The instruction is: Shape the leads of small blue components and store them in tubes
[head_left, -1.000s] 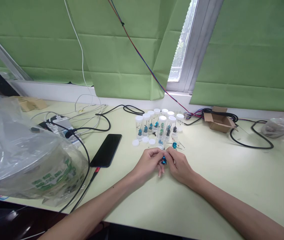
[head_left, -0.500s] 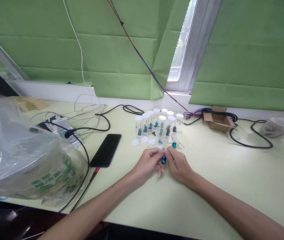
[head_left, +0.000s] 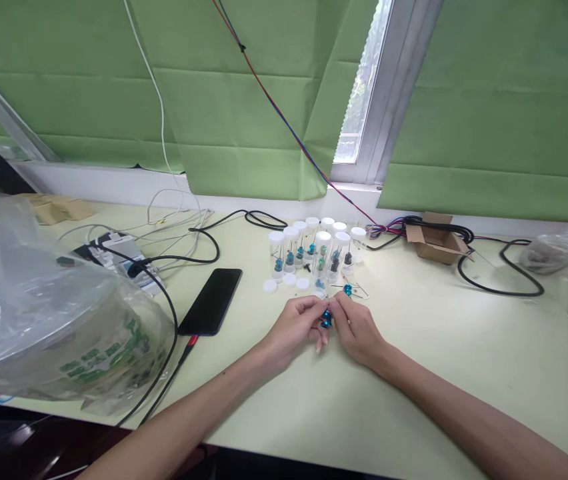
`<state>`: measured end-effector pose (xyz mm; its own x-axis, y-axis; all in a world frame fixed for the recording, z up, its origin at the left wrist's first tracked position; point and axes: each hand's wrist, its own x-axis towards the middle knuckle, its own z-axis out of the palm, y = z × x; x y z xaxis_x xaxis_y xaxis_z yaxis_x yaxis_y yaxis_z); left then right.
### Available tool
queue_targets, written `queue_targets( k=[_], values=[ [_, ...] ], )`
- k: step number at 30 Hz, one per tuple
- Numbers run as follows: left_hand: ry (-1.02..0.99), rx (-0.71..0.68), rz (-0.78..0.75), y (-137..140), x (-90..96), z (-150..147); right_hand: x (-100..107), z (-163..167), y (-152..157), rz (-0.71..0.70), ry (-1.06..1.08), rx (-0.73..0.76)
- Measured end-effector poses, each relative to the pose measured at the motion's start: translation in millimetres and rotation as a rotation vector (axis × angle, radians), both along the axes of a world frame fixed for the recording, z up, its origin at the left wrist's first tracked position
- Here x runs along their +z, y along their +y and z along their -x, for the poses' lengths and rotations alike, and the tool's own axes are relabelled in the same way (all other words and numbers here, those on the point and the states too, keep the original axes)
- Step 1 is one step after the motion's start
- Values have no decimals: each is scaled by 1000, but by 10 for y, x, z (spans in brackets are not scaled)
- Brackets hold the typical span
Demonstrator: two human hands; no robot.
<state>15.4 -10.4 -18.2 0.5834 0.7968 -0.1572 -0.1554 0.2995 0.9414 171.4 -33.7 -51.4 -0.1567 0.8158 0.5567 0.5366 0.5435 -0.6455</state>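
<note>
My left hand (head_left: 297, 323) and my right hand (head_left: 359, 328) meet over the table, fingertips pinched together. Between them hangs a small shiny blue metal part (head_left: 326, 319); the fingers cover its upper end, where both hands seem to grip it. Just beyond my hands stands a group of clear plastic vials (head_left: 321, 265) with white caps, holding blue, green and black parts with thin pins. Another blue metal part (head_left: 347, 290) lies beside my right hand, among thin metal pins and a bent wire-like piece. Loose white caps (head_left: 289, 280) lie in front of the vials.
A black phone (head_left: 211, 301) with a red-tipped cable lies left of my hands. Further left is a large bag-covered tub (head_left: 64, 320). Behind it are a power strip (head_left: 127, 257) and tangled cables. At the back right sits an opened cardboard box (head_left: 437, 248).
The whole view has shifted very slightly. Both hands keep the same pinch, and the blue metal part between them has turned or tilted a little.
</note>
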Motion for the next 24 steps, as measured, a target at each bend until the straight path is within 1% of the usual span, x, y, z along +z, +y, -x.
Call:
queue_targets(
  k=[5, 13, 17, 20, 24],
  values=[
    [4, -5, -25, -3, 0, 1, 4, 4, 1, 3, 9, 0],
    [20, 12, -23, -13, 18, -10, 22, 8, 0, -15, -1, -5],
    [17, 12, -28, -12, 25, -14, 37, -11, -3, -67, -13, -18],
    [16, 8, -35, -7, 18, -15, 72, -88, 12, -134, -48, -71],
    [36, 17, -48, -9, 16, -10, 159, -300, 109, -196, -92, -198]
  ],
)
